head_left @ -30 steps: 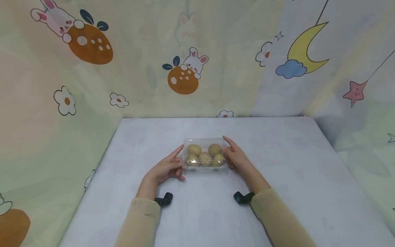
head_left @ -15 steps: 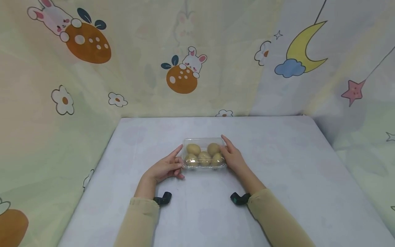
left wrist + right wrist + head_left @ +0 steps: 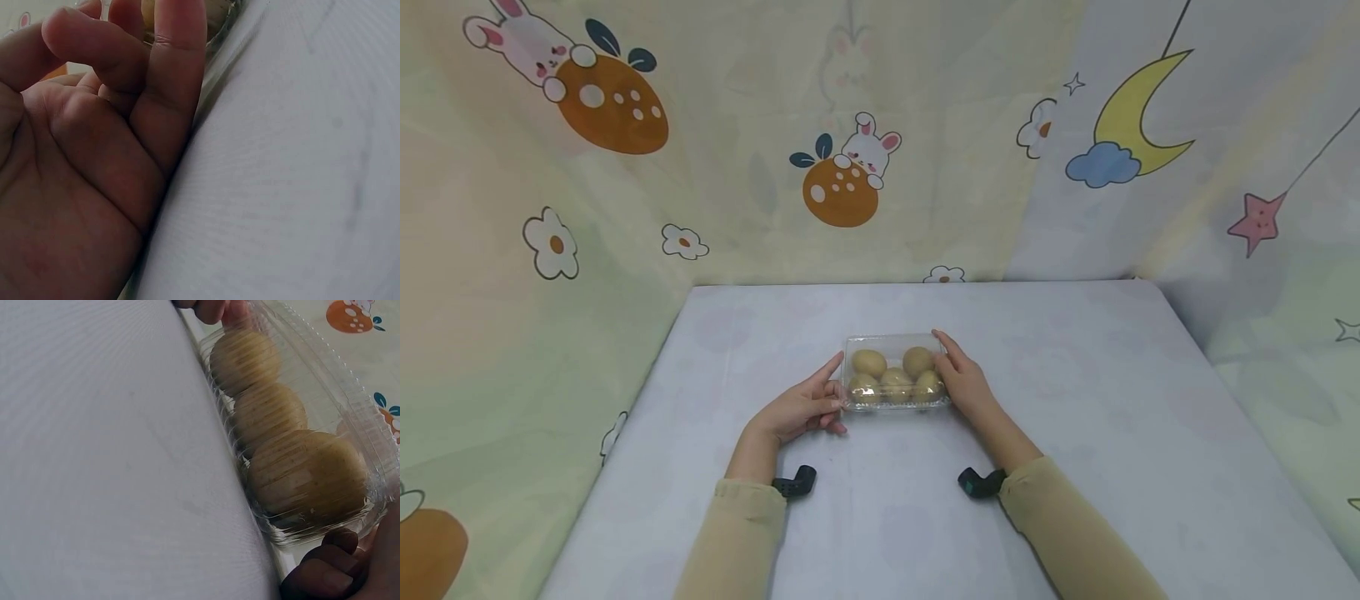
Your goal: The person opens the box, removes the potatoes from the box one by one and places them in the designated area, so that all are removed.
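My left hand (image 3: pixel 805 410) touches the left end of a clear plastic clamshell box (image 3: pixel 895 357), index finger straight, the other fingers loosely bent; my right hand (image 3: pixel 966 379) grips the right end; the box sits towards the back of the white desk (image 3: pixel 910 517), midway across it; from my head, all five yellow-brown, egg-shaped pieces (image 3: pixel 897 383) show, two behind and three in front; my right wrist sees the front three close up through ribbed plastic; my left wrist sees mostly palm, with a sliver of box at the top.
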`<state>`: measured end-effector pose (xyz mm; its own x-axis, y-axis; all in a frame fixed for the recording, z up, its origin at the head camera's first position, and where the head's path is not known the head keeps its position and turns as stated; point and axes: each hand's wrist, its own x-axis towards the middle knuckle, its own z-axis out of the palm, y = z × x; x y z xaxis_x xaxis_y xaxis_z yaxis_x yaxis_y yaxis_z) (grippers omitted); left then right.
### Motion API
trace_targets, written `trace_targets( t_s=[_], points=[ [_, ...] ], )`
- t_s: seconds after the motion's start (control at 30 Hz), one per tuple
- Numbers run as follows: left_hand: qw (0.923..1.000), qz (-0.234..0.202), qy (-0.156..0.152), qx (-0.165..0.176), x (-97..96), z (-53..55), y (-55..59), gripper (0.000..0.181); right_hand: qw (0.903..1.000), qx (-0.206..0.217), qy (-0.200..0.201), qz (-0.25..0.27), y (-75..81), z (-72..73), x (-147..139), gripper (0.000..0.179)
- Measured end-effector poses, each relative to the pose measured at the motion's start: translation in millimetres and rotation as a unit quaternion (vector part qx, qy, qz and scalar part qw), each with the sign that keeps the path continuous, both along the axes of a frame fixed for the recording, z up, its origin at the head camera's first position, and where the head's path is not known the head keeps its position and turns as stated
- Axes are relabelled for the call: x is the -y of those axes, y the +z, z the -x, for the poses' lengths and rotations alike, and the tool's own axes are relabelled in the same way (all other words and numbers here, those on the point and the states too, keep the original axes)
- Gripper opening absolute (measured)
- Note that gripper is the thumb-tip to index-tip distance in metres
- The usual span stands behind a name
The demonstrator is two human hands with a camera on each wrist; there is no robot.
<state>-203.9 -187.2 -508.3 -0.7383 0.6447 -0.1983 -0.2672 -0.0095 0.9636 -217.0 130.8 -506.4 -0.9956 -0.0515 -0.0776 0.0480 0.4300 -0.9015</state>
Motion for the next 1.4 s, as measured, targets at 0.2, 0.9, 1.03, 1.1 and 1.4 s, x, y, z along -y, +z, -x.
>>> trace_targets(
  t_s=[0.2, 0.9, 1.03, 1.1, 1.4],
  points=[
    [1.0, 0.003, -0.005, -0.008, 0.5, 1.2, -1.8, 0.088, 1.0, -0.002, 0.002, -0.001, -2.6, 1.2, -1.3, 0.048],
    [0.9983, 0.054, 0.006, -0.022, -2.5, -0.2, 3.2, 0.083, 0.9996, -0.028, -0.005, -0.009, -4.0, -0.7, 4.8, 0.049],
    [0.9983, 0.051, 0.002, -0.028, -2.7, -0.1, 2.6, 0.085, 0.9997, -0.024, -0.005, -0.007, -3.6, -1.1, 3.1, 0.049],
    [0.9986, 0.046, -0.002, -0.029, -2.8, 0.0, 1.9, 0.088, 0.9998, -0.02, -0.008, -0.005, -3.2, -1.0, 1.7, 0.048],
    [0.9981, 0.049, -0.002, -0.038, -2.0, 0.5, -0.4, 0.088, 0.9998, -0.018, -0.006, 0.006, -6.8, 0.3, 0.8, 0.048]
  ],
)
